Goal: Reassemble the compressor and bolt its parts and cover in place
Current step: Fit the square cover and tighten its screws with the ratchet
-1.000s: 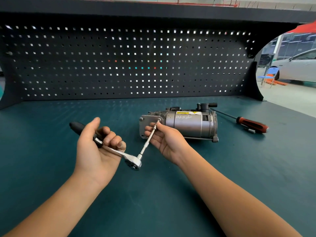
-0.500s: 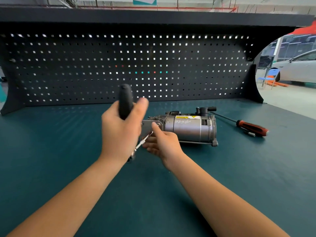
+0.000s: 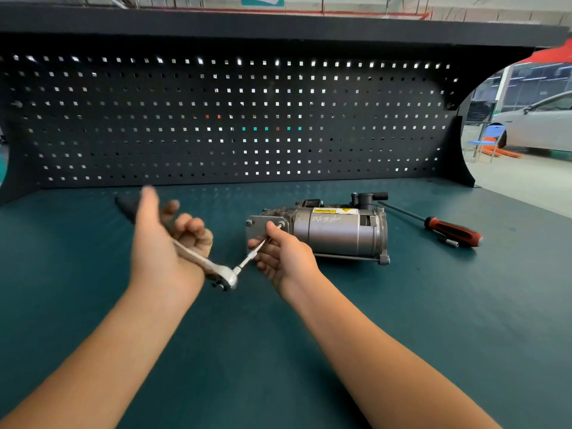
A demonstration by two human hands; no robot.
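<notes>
On the green bench (image 3: 402, 335), near its middle, the compressor (image 3: 337, 233) lies on its side with the flat end plate (image 3: 257, 232) turned toward the person. The left hand (image 3: 164, 243) holds the ratchet (image 3: 216, 270) with the fingers curled round the handle, though the hand is blurred and the exact place of the thumb cannot be told. The right hand (image 3: 284, 255) pinches the thin extension bar (image 3: 252, 255) between thumb and fingers near its far end, and the tip seems to sit at a bolt (image 3: 280, 226) in the upper corner of the plate. The step in hand is probably the tightening of this bolt. To do it well, the bar should be in one line with the bolt, so the right hand should only guide and press lightly toward the plate while the left hand swings the handle; if the bar tilts, the tip may slip off the head. The compressor is not clamped, so a strong pull could turn or slide it. The bench gives wide room to the left and in front for the swing of the handle. The pegboard (image 3: 216, 119) stands well behind, and the screwdriver (image 3: 448, 230) lies to the right beyond the compressor, apart from both hands.
</notes>
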